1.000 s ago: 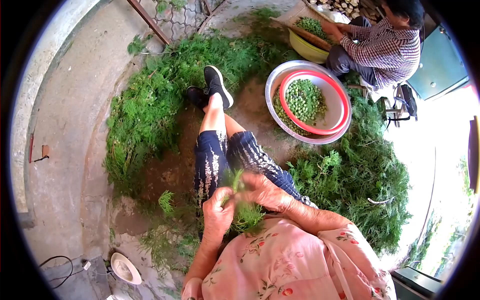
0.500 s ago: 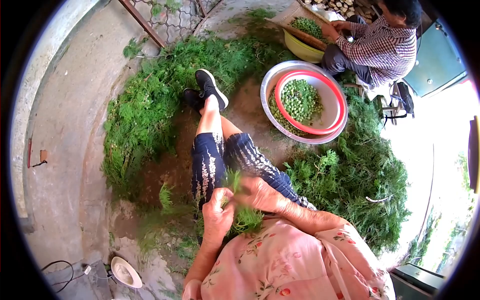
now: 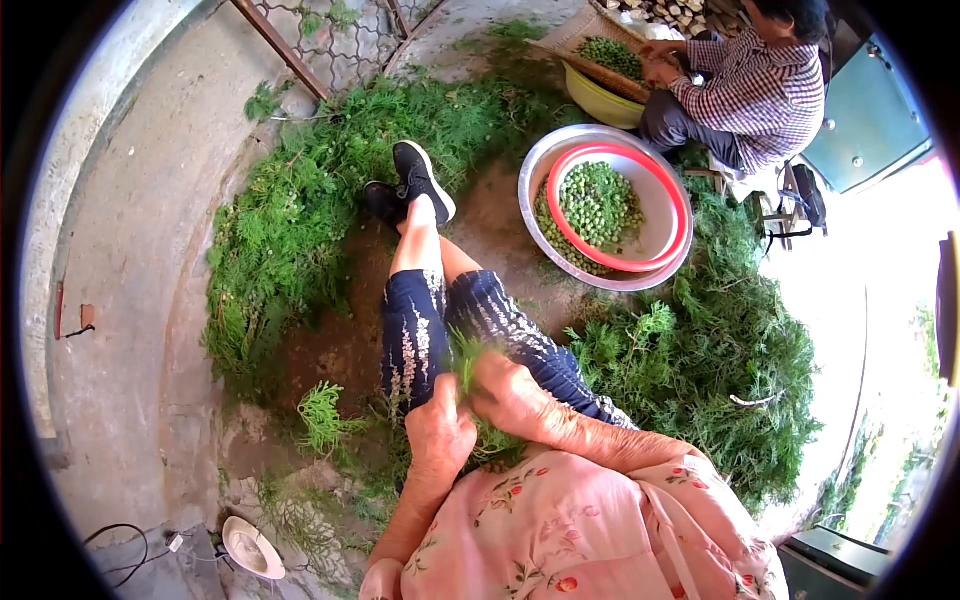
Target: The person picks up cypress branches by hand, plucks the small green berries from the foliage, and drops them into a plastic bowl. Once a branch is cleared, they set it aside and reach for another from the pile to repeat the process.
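Over the patterned trousers (image 3: 412, 330) | left hand (image 3: 440, 432), right hand (image 3: 512, 395) | fingers gripping green sprig (image 3: 465, 358)

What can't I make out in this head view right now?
Head view:
Green sprig: blurred, partly hidden by the left hand and right hand.
Floor of the metal basin: covered by green pieces and the red-rimmed basin.
Green box, lower right: cut off by the dark image border.
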A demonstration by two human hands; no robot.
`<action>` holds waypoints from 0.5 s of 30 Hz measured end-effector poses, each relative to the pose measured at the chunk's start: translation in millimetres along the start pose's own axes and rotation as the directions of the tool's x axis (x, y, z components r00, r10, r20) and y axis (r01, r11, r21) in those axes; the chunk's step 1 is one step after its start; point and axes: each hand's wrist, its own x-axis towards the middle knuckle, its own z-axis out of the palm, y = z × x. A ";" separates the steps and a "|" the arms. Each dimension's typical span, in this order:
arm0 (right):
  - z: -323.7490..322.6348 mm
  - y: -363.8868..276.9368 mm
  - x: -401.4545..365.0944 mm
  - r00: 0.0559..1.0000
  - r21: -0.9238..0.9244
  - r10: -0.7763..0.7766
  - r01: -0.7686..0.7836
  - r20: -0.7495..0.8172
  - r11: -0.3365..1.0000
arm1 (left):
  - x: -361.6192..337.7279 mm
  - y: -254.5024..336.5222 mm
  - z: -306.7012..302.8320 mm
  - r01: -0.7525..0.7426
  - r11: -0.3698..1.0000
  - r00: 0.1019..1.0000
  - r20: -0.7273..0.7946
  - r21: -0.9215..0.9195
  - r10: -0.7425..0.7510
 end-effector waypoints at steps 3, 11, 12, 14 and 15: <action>-6.6 -0.4 4.3 0.998 -0.051 0.063 -0.064 -0.011 0.997 | 2.7 1.3 -0.7 -0.100 0.993 0.993 -0.068 -0.067 0.095; -44.7 45.8 15.3 0.765 0.621 0.642 -0.479 -0.050 0.620 | 1.4 -9.7 -9.0 0.014 0.993 0.989 -0.147 -0.120 -0.032; -51.6 73.5 10.6 0.837 0.493 0.534 -0.417 -0.119 0.764 | 2.4 -16.9 -6.9 0.002 0.988 0.983 -0.183 -0.157 -0.031; -75.2 103.6 11.2 0.788 0.658 0.590 -0.352 -0.175 0.665 | 4.1 -22.5 -6.8 0.014 0.974 0.972 -0.228 -0.225 -0.066; -90.0 109.8 18.2 0.658 0.885 0.746 -0.280 -0.106 0.372 | 4.1 -27.0 -4.7 0.035 0.960 0.968 -0.228 -0.277 -0.101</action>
